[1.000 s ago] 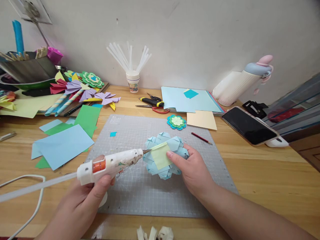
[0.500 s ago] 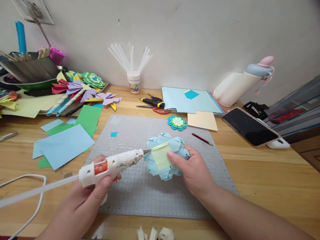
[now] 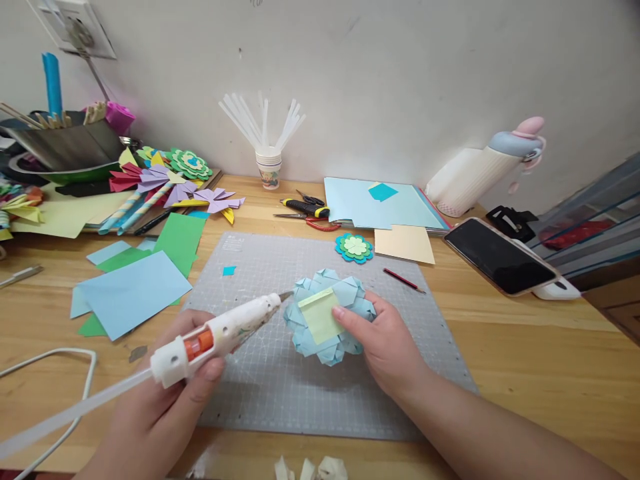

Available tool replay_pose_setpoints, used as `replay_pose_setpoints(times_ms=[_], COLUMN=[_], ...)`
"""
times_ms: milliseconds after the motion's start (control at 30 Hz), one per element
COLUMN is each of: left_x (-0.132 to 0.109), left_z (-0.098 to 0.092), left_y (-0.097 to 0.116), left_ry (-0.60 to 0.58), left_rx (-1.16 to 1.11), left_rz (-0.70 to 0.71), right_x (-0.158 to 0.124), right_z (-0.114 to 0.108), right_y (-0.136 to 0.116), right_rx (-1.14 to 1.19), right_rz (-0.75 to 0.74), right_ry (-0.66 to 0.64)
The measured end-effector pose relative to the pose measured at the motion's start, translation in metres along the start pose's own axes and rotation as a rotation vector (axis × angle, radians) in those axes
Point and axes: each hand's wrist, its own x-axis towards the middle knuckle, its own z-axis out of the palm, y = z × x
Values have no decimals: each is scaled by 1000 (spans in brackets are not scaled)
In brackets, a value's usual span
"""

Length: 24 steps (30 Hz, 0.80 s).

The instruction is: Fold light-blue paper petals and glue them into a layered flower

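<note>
My left hand (image 3: 185, 380) is closed around a white hot glue gun (image 3: 245, 320), a clear glue stick (image 3: 75, 413) running out of its back end. The metal tip points at the left edge of a light blue folded-paper flower (image 3: 327, 353), slightly apart from it. My right hand (image 3: 385, 340) grips that flower by its right side, over the grey cutting mat (image 3: 260, 400). Its thumb presses on a pale green paper square (image 3: 320, 323) lying at the flower's middle. A narrow strip along the square's upper edge is folded.
On the mat are a layered paper flower (image 3: 354, 247), a red pencil (image 3: 403, 280) and a small blue scrap (image 3: 229, 271). Coloured sheets (image 3: 135, 293) lie left. Behind stand scissors (image 3: 311, 199), a paper cup (image 3: 269, 167) of glue sticks and a bottle (image 3: 495, 167). A phone (image 3: 500, 257) leans at right.
The glue gun has drawn back left, its tip leaving the pale green square's upper left corner. The blue flower stays in my right hand, shifted slightly left and down. The view has tilted slightly.
</note>
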Motion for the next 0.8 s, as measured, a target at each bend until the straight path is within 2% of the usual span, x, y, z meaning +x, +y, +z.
replay_pose_setpoints(times_ms=[67,167,300,367,433,467,533,567,600,633,667,733,767,800], left_x=[0,11,38,48,52,53,50,46,42,38,33,23,20,17], left_z=[-2,-8,-11,-10,-5,-3,4,7,10,14,17,24,27,29], left_y=[-3,-7,-9,-11,-13,-14,-10,-6,0,7,15,29,34,37], left_ry=[89,155,-79,-195,-245,-233,-96,19,184,277,303,259,254,236], left_rx=[67,376,737,830,836,804,689,611,524,443,383,364,369,365], left_rz=[-72,-152,-40,-17,-10,-8,4,35,82,170,309,572,653,675], right_x=[1,1,1,0,0,-1,-2,-3,-3,-4,-5,-6,-6,-6], right_z=[0,0,2,3,4,4,4,4,4,4,4,5,5,5], right_y=[1,2,1,1,1,1,2,3,3,4,4,4,4,3], right_rx=[46,105,130,131,133,132,132,133,134,138,145,158,164,171], right_rz=[27,100,156,152,138,130,113,102,91,78,63,41,33,26], right_ry=[-19,-74,-73,-73,-86,-92,-98,-100,-102,-102,-104,-115,-122,-132])
